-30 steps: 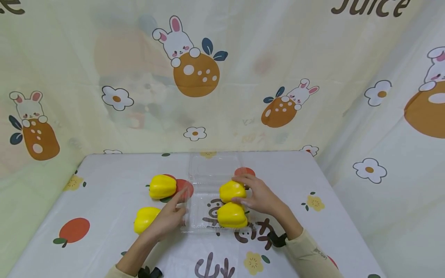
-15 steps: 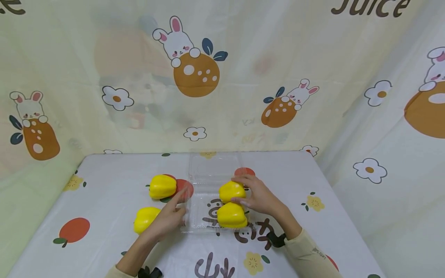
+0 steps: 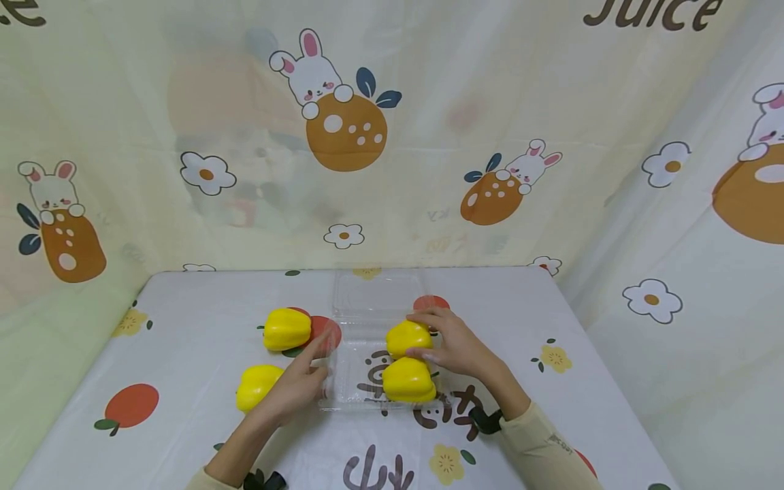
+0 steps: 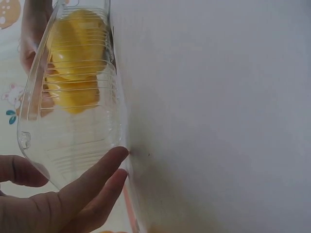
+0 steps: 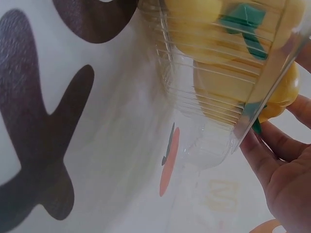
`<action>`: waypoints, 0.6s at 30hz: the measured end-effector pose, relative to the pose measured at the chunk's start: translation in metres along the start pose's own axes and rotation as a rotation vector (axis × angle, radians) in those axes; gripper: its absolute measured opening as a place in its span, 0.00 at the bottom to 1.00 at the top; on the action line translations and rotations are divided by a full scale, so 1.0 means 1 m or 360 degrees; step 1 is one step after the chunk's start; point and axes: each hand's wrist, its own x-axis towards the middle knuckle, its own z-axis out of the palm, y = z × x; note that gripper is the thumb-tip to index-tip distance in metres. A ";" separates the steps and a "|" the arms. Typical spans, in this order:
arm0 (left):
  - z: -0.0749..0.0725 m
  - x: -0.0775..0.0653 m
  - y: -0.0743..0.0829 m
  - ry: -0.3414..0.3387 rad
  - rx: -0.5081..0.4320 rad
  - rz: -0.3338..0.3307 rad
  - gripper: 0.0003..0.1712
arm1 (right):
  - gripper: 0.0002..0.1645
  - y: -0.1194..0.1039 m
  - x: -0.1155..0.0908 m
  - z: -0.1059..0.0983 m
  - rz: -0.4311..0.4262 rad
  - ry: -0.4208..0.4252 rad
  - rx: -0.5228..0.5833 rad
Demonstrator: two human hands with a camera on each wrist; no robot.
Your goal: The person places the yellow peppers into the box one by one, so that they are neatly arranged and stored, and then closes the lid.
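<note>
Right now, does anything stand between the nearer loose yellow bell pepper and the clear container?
Yes: the left hand lies between that yellow bell pepper and the clear plastic container, along its left side.

rabbit-print curtain (image 3: 422,184) behind | white tablecloth (image 3: 508,313), fruit print | "Juice" lettering (image 3: 654,15)

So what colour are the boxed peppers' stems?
The stems are green, clearest in the right wrist view.

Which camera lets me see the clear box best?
The head view. From above, it shows nearly all of the clear box, with its lid open. Both wrist views show mainly its ridged side, cut off at the top of the picture.
</note>
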 end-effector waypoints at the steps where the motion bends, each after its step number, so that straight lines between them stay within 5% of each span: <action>1: 0.000 0.000 0.000 0.0001 0.0001 -0.0001 0.42 | 0.39 0.000 0.000 0.000 0.0001 0.0000 0.0001; 18: -0.001 0.001 -0.002 -0.0010 0.0010 0.0013 0.42 | 0.39 0.005 0.001 0.002 0.0056 0.0010 0.0059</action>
